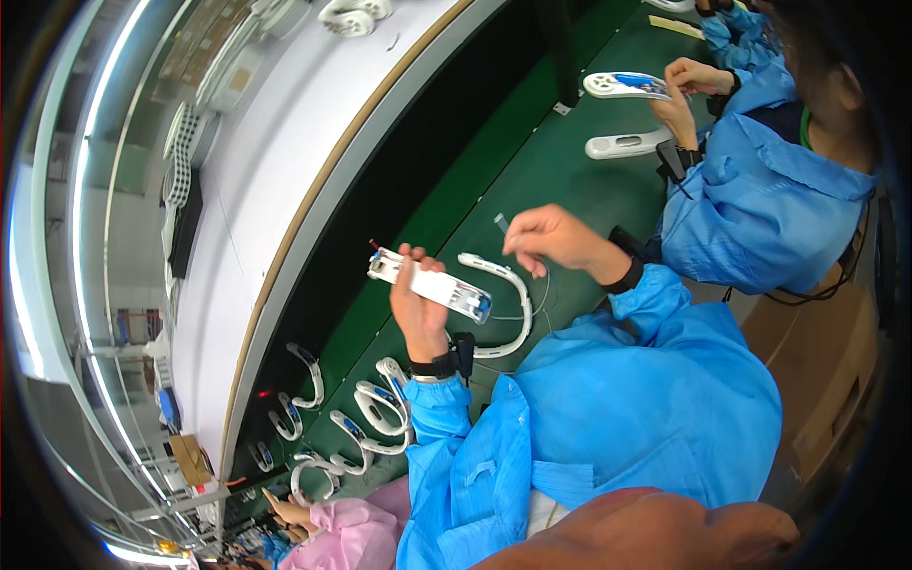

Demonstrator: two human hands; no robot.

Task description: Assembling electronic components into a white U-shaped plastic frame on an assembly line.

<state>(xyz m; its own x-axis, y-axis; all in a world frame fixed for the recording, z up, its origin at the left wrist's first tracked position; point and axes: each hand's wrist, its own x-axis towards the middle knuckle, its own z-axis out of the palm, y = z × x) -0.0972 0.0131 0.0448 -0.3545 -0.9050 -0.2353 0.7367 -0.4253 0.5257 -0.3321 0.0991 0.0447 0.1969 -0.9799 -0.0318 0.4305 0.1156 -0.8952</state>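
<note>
My left hand is closed around a long white plastic housing, held tilted above the green bench. Small parts show in its upper end beside a reddish wire tip, and a bluish part sits at its lower end. Off to the right, my right hand is raised with fingers curled together; whatever they may pinch is too small to name. Near those fingertips is a small pale piece. A thin wire loops below that hand toward the housing. Beyond my left wrist, a white curved band lies on the bench.
Several white curved assemblies lie on the green bench at lower left. At right, a co-worker in blue handles a white part; another white part lies nearby. A pink sleeve shows below. A raised white shelf runs along the left.
</note>
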